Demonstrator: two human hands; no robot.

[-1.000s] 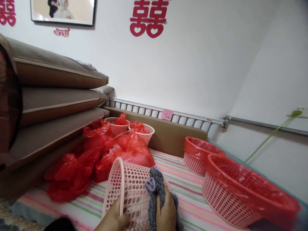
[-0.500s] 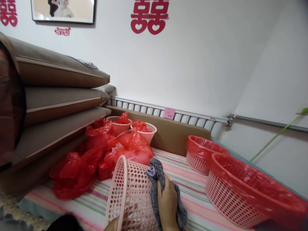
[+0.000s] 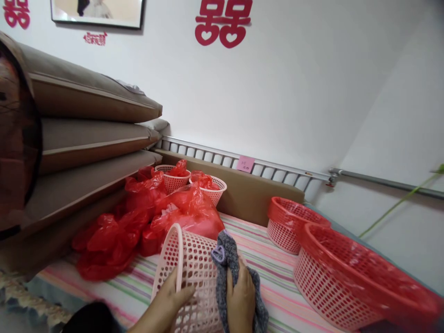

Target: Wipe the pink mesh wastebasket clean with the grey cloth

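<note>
A pale pink plastic basket (image 3: 201, 263) with round holes lies tipped on its side low in the middle, its mouth facing left. My left hand (image 3: 169, 296) grips the rim, thumb outside the wall and the other fingers inside or behind it. Against the basket's base end, my right hand (image 3: 242, 296) presses a grey cloth (image 3: 222, 273) with a small lilac heart-shaped patch. The fingers are closed on the cloth, partly hidden by its folds. Just beyond the basket lie red plastic bags (image 3: 189, 210) with contents that I cannot make out clearly.
Two pink baskets lined with red bags, a smaller one (image 3: 284, 231) and a larger one (image 3: 333, 282), stand at right. Two small baskets (image 3: 173, 182) holding red bags stand at the back. Grey-brown cushions (image 3: 97, 138) are stacked at left. A striped sheet (image 3: 277, 286) covers the surface.
My left hand has come up into view from below and now holds the basket's rim. The right hand and cloth stay at the base end, shifted very slightly. The view has tilted a little.
</note>
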